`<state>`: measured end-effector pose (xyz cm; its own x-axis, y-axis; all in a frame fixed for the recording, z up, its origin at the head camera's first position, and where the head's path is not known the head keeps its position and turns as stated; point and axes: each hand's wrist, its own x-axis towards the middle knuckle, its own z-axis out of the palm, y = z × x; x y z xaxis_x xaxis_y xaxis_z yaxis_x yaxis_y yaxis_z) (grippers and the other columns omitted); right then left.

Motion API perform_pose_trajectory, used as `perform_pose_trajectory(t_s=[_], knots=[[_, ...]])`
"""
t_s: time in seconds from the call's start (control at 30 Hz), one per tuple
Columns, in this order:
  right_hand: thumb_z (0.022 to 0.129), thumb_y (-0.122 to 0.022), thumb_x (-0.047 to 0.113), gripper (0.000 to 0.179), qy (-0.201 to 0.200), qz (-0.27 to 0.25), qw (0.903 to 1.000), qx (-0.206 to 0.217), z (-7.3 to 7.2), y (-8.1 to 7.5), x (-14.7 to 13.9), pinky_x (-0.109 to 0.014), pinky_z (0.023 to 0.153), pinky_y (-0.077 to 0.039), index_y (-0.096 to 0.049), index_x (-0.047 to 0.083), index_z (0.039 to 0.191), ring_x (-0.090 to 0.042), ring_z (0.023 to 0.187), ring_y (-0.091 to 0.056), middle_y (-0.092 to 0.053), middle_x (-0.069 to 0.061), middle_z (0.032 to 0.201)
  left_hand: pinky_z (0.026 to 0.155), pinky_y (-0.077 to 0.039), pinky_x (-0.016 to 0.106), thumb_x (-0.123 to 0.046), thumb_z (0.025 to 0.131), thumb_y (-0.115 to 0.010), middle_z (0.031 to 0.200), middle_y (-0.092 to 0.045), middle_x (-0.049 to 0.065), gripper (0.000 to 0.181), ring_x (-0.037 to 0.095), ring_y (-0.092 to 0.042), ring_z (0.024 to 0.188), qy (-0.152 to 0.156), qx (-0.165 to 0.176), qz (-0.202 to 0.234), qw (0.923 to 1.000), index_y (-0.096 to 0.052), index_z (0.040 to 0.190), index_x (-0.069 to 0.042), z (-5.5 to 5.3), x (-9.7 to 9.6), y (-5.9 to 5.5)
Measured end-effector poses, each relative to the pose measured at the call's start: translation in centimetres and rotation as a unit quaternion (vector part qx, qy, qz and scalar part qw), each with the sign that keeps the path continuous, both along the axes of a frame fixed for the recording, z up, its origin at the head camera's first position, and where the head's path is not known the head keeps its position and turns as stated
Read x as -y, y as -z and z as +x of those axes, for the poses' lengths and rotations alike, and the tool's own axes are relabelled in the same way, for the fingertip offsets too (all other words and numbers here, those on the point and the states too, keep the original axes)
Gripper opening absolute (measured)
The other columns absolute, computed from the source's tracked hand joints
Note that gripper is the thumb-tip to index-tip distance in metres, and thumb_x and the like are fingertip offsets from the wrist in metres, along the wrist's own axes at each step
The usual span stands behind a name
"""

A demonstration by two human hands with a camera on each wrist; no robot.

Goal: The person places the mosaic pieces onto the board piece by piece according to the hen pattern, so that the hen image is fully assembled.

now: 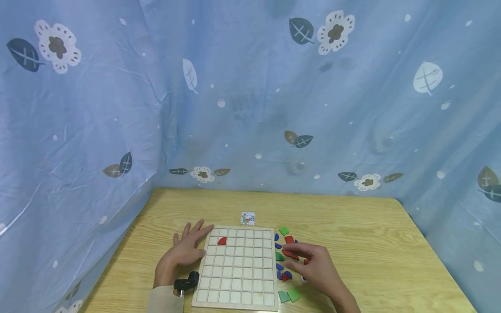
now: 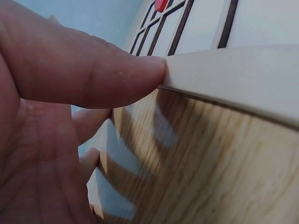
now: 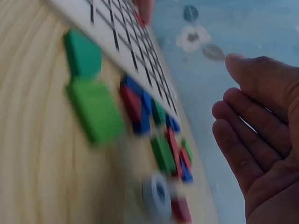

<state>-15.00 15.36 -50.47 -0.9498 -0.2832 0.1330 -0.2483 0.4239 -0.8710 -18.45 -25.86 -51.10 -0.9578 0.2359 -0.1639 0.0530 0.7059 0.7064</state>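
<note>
A wooden board (image 1: pixel 236 272) with a grid of square cells lies on the table. One red quarter-circle piece (image 1: pixel 222 241) sits in a cell near its upper left. Spread along the board's left side, my left hand (image 1: pixel 185 250) touches the edge with its thumb (image 2: pixel 135 79). My right hand (image 1: pixel 317 265) hovers over loose pieces right of the board, thumb and fingers apart; its palm shows bare in the right wrist view. Beneath and beside it are a green piece (image 1: pixel 279 256), a blue half-circle (image 1: pixel 279 266) and a red piece (image 1: pixel 288 239).
Behind the board lies a small card (image 1: pixel 248 218) with a coloured grid picture. A light green square (image 1: pixel 293 295) and a teal piece (image 1: pixel 284 296) lie near the board's lower right corner. A white ring-shaped piece (image 3: pixel 159 196) is among the others. A blue patterned curtain (image 1: pixel 235 87) surrounds the table.
</note>
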Motion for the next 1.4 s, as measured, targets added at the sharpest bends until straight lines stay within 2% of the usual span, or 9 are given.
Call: perform_pose_trajectory(t_s=[0.13, 0.23, 0.3, 0.4, 0.57, 0.8, 1.07, 1.4], knots=[[0.093, -0.088, 0.017, 0.031, 0.037, 0.011, 0.9990, 0.024, 1.1, 0.1, -2.5, -0.032, 0.097, -0.064, -0.084, 0.016, 0.123, -0.013, 0.104, -0.078, -0.084, -0.002, 0.117, 0.117, 0.020, 0.087, 0.001, 0.090, -0.069, 0.182, -0.014, 0.025, 0.083, 0.060, 0.010, 0.165, 0.008, 0.001, 0.003, 1.0000, -0.047, 0.168, -0.016, 0.0, 0.1, 0.1], [0.092, -0.089, 0.016, 0.034, 0.064, 0.007, 0.9963, 0.056, 1.8, 0.3, -4.0, -0.029, 0.098, -0.064, -0.083, 0.012, 0.124, -0.014, 0.105, -0.079, -0.083, -0.004, 0.118, 0.117, 0.019, 0.088, 0.001, 0.089, -0.068, 0.182, -0.015, 0.025, 0.083, 0.060, 0.010, 0.165, 0.009, -0.002, -0.001, 1.0000, -0.046, 0.168, -0.015, -0.1, 0.2, 0.2], [0.090, -0.090, 0.016, 0.034, 0.089, 0.010, 0.9931, 0.075, 2.4, 0.4, -4.7, -0.026, 0.098, -0.063, -0.083, 0.013, 0.123, -0.014, 0.112, -0.079, -0.083, -0.003, 0.120, 0.117, 0.017, 0.088, 0.000, 0.089, -0.069, 0.182, -0.016, 0.025, 0.083, 0.060, 0.009, 0.165, 0.007, -0.004, -0.005, 1.0000, -0.047, 0.167, -0.016, -0.1, 0.2, 0.3], [0.091, -0.089, 0.018, 0.033, 0.103, 0.019, 0.9906, 0.088, 3.0, 0.6, -5.7, -0.021, 0.096, -0.061, -0.083, 0.013, 0.123, -0.012, 0.114, -0.078, -0.083, -0.003, 0.121, 0.118, 0.016, 0.088, -0.001, 0.087, -0.069, 0.182, -0.016, 0.025, 0.084, 0.060, 0.008, 0.165, 0.005, -0.005, -0.008, 0.9999, -0.047, 0.167, -0.017, -0.1, 0.1, 0.2], [0.092, -0.088, 0.018, 0.033, 0.093, 0.014, 0.9914, 0.091, 3.4, 1.0, -6.7, -0.016, 0.096, -0.059, -0.082, 0.010, 0.124, -0.006, 0.114, -0.077, -0.083, -0.006, 0.123, 0.118, 0.017, 0.088, -0.001, 0.088, -0.068, 0.182, -0.015, 0.025, 0.084, 0.060, 0.009, 0.165, 0.004, -0.002, -0.007, 1.0000, -0.046, 0.168, -0.017, 0.0, 0.2, 0.2], [0.089, -0.091, 0.020, 0.035, 0.091, 0.010, 0.9892, 0.114, 3.5, 2.0, -6.5, -0.015, 0.097, -0.057, -0.083, 0.013, 0.123, -0.003, 0.114, -0.074, -0.081, -0.004, 0.127, 0.117, 0.019, 0.087, 0.000, 0.089, -0.068, 0.182, -0.015, 0.025, 0.082, 0.060, 0.010, 0.165, 0.007, -0.002, 0.002, 1.0000, -0.047, 0.168, -0.016, 0.0, 0.2, 0.2], [0.089, -0.091, 0.020, 0.033, 0.069, 0.006, 0.9935, 0.091, 3.4, 2.6, -5.8, -0.020, 0.095, -0.060, -0.083, 0.016, 0.121, -0.005, 0.114, -0.075, -0.082, -0.004, 0.128, 0.117, 0.019, 0.087, 0.000, 0.090, -0.068, 0.182, -0.014, 0.026, 0.083, 0.059, 0.011, 0.165, 0.010, -0.002, 0.005, 0.9999, -0.046, 0.168, -0.015, 0.0, 0.2, 0.3], [0.086, -0.093, 0.020, 0.030, 0.078, 0.055, 0.9926, 0.075, 3.1, 2.7, -4.9, -0.022, 0.097, -0.060, -0.084, 0.022, 0.115, -0.006, 0.110, -0.076, -0.083, 0.007, 0.116, 0.116, 0.020, 0.087, 0.001, 0.089, -0.067, 0.182, -0.013, 0.026, 0.083, 0.060, 0.011, 0.165, 0.009, 0.000, 0.010, 0.9999, -0.046, 0.168, -0.014, 0.0, 0.1, 0.2]])
